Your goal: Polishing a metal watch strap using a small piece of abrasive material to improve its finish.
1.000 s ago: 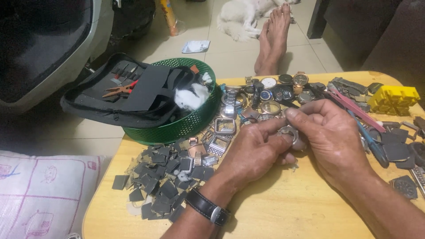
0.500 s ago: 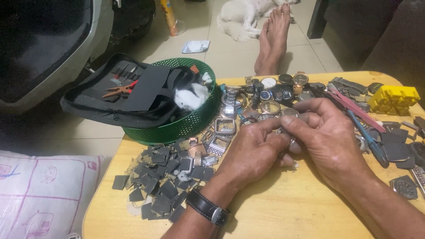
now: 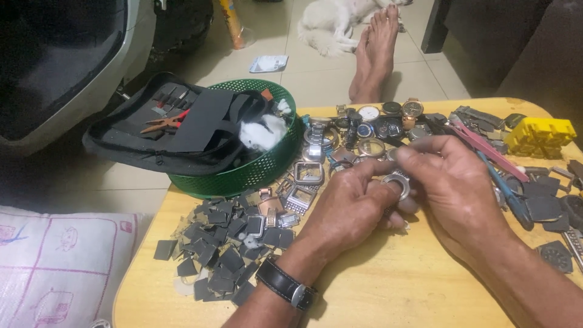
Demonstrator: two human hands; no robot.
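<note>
Fingers of the left hand and right hand are pinching a small round metal watch case just above the tabletop, right of the green basket, likely needing steady, light pressure.
</note>
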